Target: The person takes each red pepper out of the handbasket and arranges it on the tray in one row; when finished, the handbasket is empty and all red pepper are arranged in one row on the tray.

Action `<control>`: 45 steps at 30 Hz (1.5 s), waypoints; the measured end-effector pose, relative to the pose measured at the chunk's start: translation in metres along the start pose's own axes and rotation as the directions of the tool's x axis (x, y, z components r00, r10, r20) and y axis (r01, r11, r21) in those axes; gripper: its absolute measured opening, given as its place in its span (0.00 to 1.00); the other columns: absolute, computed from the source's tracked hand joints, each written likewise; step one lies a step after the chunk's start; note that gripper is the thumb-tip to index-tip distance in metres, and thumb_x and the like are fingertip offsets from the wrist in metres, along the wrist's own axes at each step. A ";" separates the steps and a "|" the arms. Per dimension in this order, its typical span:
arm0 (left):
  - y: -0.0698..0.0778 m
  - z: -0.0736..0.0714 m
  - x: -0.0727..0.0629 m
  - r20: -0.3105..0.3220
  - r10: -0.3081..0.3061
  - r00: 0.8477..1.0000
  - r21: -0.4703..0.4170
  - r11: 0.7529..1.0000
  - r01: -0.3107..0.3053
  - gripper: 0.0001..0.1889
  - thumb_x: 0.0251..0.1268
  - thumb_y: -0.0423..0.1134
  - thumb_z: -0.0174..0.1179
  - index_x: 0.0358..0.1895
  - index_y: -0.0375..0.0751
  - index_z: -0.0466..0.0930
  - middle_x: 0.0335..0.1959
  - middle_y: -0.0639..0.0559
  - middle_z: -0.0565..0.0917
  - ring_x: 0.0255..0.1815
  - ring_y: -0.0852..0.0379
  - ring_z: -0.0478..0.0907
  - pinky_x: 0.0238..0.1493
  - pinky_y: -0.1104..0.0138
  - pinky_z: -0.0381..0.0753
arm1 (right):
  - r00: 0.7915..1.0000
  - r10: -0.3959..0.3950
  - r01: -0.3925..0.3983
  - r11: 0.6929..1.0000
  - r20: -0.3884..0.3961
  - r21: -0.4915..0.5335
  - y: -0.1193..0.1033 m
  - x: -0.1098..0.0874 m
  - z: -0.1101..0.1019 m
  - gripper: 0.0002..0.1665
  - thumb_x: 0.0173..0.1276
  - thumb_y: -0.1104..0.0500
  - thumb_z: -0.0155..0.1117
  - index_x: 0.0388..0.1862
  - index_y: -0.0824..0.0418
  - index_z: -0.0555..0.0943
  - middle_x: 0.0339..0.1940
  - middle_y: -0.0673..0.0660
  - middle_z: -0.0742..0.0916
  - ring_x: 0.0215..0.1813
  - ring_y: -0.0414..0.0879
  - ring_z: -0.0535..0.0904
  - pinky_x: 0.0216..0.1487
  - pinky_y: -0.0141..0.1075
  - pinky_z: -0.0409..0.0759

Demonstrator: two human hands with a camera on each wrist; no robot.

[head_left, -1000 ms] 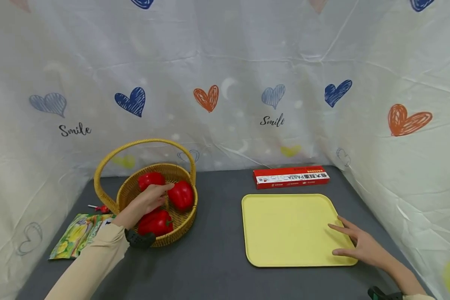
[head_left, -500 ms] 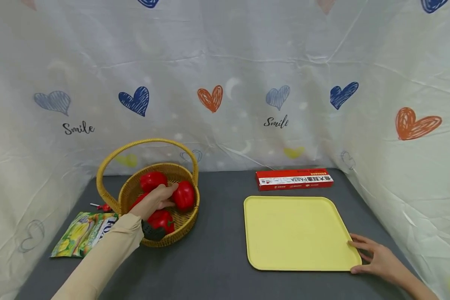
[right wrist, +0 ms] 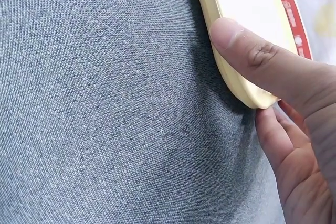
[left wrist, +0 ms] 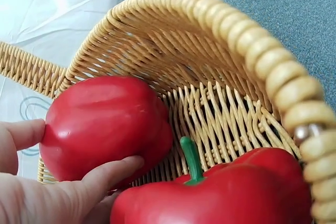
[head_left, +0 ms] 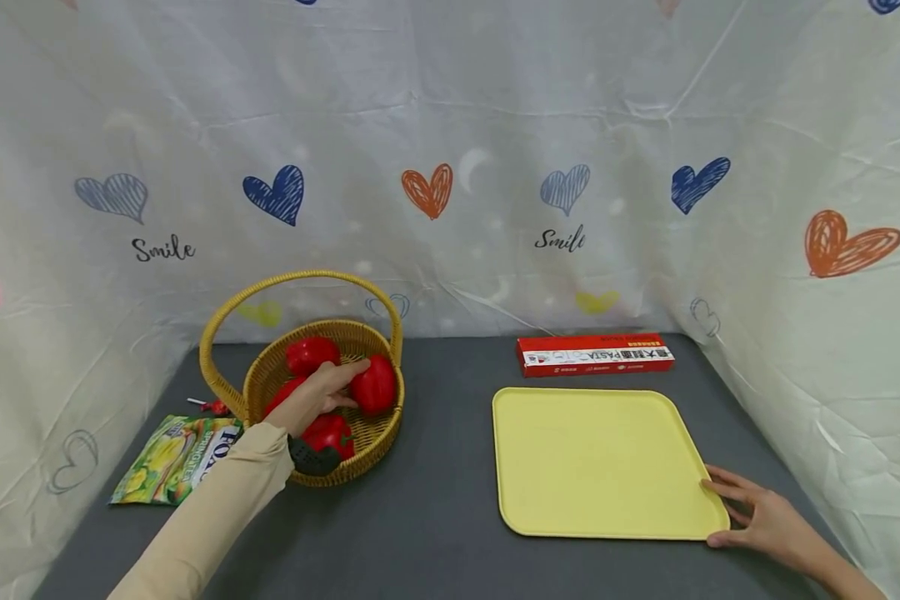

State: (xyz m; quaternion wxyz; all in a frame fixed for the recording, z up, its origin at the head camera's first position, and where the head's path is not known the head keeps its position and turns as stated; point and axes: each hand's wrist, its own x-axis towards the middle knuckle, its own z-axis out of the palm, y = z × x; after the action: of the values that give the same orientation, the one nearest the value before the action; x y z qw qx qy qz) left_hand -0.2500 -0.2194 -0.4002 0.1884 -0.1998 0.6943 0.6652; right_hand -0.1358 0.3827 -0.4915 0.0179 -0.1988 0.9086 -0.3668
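Observation:
Inside the wicker basket (head_left: pixel 378 446), my left hand (head_left: pixel 317 398) holds a red bell pepper (head_left: pixel 375 387) at the right side. In the left wrist view, thumb and fingers lie on both sides of that pepper (left wrist: pixel 107 124), and a second pepper with a green stem (left wrist: pixel 226 192) is close below. More red peppers share the basket, one at the back (head_left: pixel 312 355); another is partly hidden by the hand. At the right, my right hand (head_left: pixel 772 523) grips the near right corner of a yellow tray (head_left: pixel 607 467). Its thumb lies along the tray's rim (right wrist: pixel 223 69), the fingers around the corner.
A red pasta box (head_left: pixel 596 355) lies behind the tray. Left of the basket are a green and yellow snack bag (head_left: pixel 172 460) and a small red item with a white stick (head_left: pixel 213 407). The basket's tall handle (head_left: pixel 307 277) arches above it. A printed curtain backs the grey table.
My right hand has moved from above the tray out to its near right corner and taken hold there. The left hand has closed in on the right-hand pepper. The view shifts slightly.

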 end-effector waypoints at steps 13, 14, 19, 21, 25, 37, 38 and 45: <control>0.000 -0.011 -0.001 0.077 0.095 0.993 0.042 0.994 -0.098 0.36 0.68 0.33 0.57 0.73 0.25 0.49 0.74 0.32 0.50 0.71 0.35 0.55 0.64 0.46 0.65 | 1.000 0.015 -0.016 0.998 0.023 0.065 0.002 -0.002 0.002 0.39 0.44 0.65 0.79 0.54 0.82 0.75 0.58 0.16 0.60 0.54 0.10 0.56 0.38 0.21 0.79; -0.001 -0.011 -0.001 0.090 0.101 0.991 0.041 0.994 -0.105 0.37 0.68 0.33 0.57 0.73 0.26 0.48 0.75 0.33 0.48 0.72 0.35 0.54 0.64 0.45 0.64 | 1.000 0.011 -0.012 0.998 0.018 0.057 0.001 -0.002 0.002 0.39 0.43 0.65 0.80 0.53 0.82 0.75 0.58 0.16 0.61 0.54 0.09 0.56 0.38 0.21 0.79; -0.003 -0.012 -0.004 0.127 0.148 0.981 0.088 0.983 -0.160 0.36 0.64 0.31 0.60 0.73 0.30 0.53 0.74 0.34 0.52 0.61 0.41 0.71 0.64 0.49 0.68 | 1.000 0.009 -0.009 0.999 0.009 -0.047 0.000 -0.002 0.000 0.44 0.41 0.55 0.81 0.53 0.80 0.77 0.60 0.15 0.59 0.54 0.10 0.56 0.36 0.21 0.80; -0.004 -0.013 -0.005 0.142 0.175 0.974 0.117 0.974 -0.192 0.36 0.63 0.31 0.62 0.72 0.31 0.56 0.72 0.35 0.56 0.45 0.50 0.77 0.58 0.56 0.74 | 1.000 0.010 -0.009 0.995 0.015 -0.101 0.000 -0.002 -0.001 0.46 0.41 0.51 0.81 0.54 0.79 0.77 0.60 0.14 0.57 0.53 0.11 0.57 0.35 0.20 0.79; -0.007 -0.014 -0.007 0.164 0.233 0.959 0.131 0.958 -0.255 0.35 0.61 0.30 0.64 0.70 0.30 0.60 0.68 0.34 0.63 0.32 0.61 0.72 0.45 0.64 0.77 | 1.000 0.017 -0.014 0.990 0.025 -0.142 0.000 -0.004 -0.001 0.48 0.42 0.48 0.80 0.55 0.78 0.76 0.59 0.13 0.55 0.50 0.14 0.64 0.34 0.18 0.78; -0.018 -0.031 -0.009 0.224 0.400 0.889 0.132 0.891 -0.434 0.37 0.57 0.30 0.68 0.70 0.33 0.62 0.64 0.32 0.69 0.54 0.50 0.75 0.49 0.64 0.81 | 0.999 -0.049 0.050 0.996 0.023 -0.071 0.005 0.000 -0.006 0.42 0.41 0.52 0.81 0.52 0.76 0.80 0.61 0.17 0.60 0.48 0.16 0.71 0.35 0.19 0.78; -0.017 -0.033 -0.011 0.222 0.407 0.886 0.131 0.888 -0.441 0.37 0.57 0.30 0.68 0.70 0.34 0.62 0.65 0.33 0.69 0.55 0.50 0.75 0.50 0.64 0.81 | 0.998 -0.057 0.059 0.994 0.021 -0.090 0.005 0.000 -0.007 0.40 0.40 0.51 0.81 0.49 0.75 0.82 0.61 0.17 0.60 0.47 0.16 0.71 0.34 0.19 0.78; -0.012 -0.032 -0.039 0.214 0.423 0.881 0.081 0.891 -0.447 0.37 0.60 0.32 0.66 0.72 0.37 0.60 0.72 0.38 0.61 0.68 0.43 0.64 0.53 0.62 0.79 | 0.989 -0.145 0.141 0.984 -0.030 -0.112 0.008 0.000 -0.007 0.18 0.34 0.52 0.83 0.27 0.55 0.88 0.59 0.23 0.65 0.49 0.16 0.69 0.32 0.16 0.76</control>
State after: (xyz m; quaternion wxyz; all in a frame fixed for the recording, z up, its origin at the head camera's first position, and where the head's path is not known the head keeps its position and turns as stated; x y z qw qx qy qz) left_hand -0.2106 -0.2509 -0.3880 0.1120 0.0384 0.7412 0.6607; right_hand -0.1397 0.3923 -0.4920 -0.0370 -0.2573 0.9110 -0.3203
